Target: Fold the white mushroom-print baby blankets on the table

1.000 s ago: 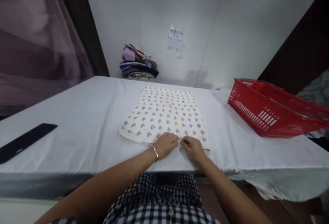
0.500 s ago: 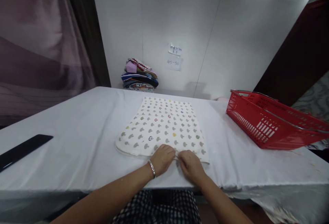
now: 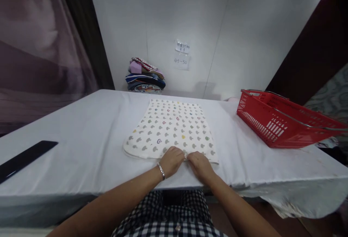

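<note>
At the far left of the white-draped tabletop (image 3: 81, 128) lies a flat black strip (image 3: 25, 156), smooth, glossy and long, untouched across the three pictures. Further in, against the back wall, a stack of folded clothes (image 3: 145, 75) shows soft layered edges in pink, navy and stripes, below two small paper notes (image 3: 181, 54). At the middle, the cloth (image 3: 171, 130) lies spread flat, a cream knit with rounded near corners and a print of small grey motifs with a few coloured ones; it sits in the same place as a second ago, its outline hardly altered. The left hand (image 3: 172, 161), with a thin metal bracelet (image 3: 161, 171) at the wrist, is curled at the cloth's near hem, fingers tucked under so the grip looks like a close pinch on the edge. The right hand (image 3: 199, 164) touches it, knuckle to knuckle, likewise curled down on the hem; both have drawn slightly closer together than before, so the work seems confined to that middle point of the hem, a small adjustment, not a fold. At the right stands a red basket (image 3: 274, 124) of slotted hard plastic with wire handles, tilted over the tabletop's edge.
</note>
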A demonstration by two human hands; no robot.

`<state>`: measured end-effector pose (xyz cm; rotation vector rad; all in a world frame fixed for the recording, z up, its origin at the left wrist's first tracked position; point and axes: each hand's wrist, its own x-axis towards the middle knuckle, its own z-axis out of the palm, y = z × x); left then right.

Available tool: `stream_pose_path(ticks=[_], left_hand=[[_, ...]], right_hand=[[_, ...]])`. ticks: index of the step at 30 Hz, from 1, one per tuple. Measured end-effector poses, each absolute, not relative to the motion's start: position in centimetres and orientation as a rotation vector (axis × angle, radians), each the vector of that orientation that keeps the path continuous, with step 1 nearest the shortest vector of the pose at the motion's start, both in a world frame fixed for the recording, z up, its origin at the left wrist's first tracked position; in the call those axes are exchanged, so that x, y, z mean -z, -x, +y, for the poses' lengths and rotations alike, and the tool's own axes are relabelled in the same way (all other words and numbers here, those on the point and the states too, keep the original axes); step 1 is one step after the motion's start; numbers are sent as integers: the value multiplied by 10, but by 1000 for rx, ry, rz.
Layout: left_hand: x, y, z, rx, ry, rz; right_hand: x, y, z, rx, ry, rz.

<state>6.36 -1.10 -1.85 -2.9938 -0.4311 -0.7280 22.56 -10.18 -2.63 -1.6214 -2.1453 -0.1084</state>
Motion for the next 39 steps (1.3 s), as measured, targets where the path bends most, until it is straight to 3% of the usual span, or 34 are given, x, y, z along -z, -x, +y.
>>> stream_pose_path(ticks=[13,23,34,39], left_hand=[[23,-62,-9,822,2922,-348],[18,-58,-13,605,3021,-608],[12,-60,-14,386,2967,-663],[14,-58,-11,367,2971,-629]], right_hand=[[30,-212,-93,279,1663,-2139],[39,-214,-91,407,1594,-2104],[33,-212,-92,379,1679,-2189],[24,-216,-92,191,1746,-2171]])
